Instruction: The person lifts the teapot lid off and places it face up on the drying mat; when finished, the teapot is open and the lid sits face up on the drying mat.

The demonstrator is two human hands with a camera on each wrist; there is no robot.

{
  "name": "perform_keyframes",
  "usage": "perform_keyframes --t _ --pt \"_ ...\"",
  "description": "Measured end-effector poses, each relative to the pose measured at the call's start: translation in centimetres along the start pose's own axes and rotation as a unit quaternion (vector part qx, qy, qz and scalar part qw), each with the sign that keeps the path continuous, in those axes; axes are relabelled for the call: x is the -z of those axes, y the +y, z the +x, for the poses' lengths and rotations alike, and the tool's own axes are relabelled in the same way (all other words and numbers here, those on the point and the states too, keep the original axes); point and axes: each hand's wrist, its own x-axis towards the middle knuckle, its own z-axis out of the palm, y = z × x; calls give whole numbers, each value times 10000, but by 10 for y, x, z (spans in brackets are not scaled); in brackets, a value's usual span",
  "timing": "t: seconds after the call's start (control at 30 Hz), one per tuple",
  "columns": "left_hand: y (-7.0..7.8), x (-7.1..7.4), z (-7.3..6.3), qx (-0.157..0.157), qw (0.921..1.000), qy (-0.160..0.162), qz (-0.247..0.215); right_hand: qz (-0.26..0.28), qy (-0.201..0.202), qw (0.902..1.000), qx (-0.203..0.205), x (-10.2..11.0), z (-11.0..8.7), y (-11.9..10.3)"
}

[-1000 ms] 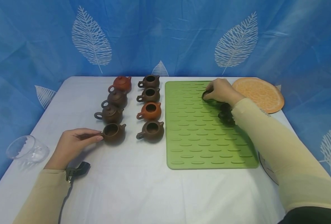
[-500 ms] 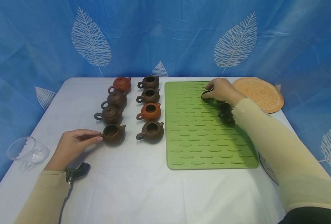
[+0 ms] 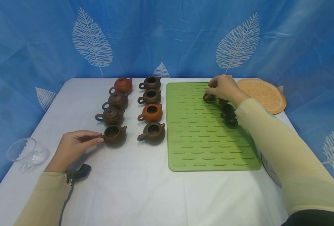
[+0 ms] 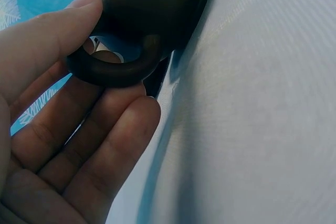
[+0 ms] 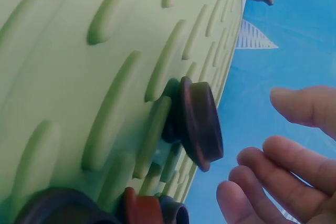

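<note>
My left hand (image 3: 72,146) pinches the handle of a lidless brown teapot (image 3: 117,140) that sits on the white table. The left wrist view shows my thumb and fingers around its looped handle (image 4: 118,72). My right hand (image 3: 224,89) hovers over the far part of a green ridged mat (image 3: 195,135), fingers apart and holding nothing. Just below it lies a dark teapot lid (image 3: 209,98), upside down with its rim up in the right wrist view. More lids (image 3: 229,114), one reddish, lie close by, partly hidden by my right hand and forearm.
Lidded teapots, a red one (image 3: 123,85) farthest back, line up behind the held teapot. Lidless teapots, including an orange one (image 3: 152,113), form a second row beside the mat. A clear glass (image 3: 28,150) stands at left. An orange round mat (image 3: 264,95) lies at back right.
My right hand has let go of the dark lid and risen slightly above it, leaving the lid on the mat. My left hand and its teapot have stayed in place.
</note>
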Motion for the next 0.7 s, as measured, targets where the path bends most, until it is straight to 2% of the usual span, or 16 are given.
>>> perform_keyframes --t 0.37,0.7 --pt "1 1 0 203 9997 -155 -29 -5 375 9981 492 -7 3 -12" --pt "0 2 2 108 9996 143 -204 159 278 9967 749 -20 14 -34"
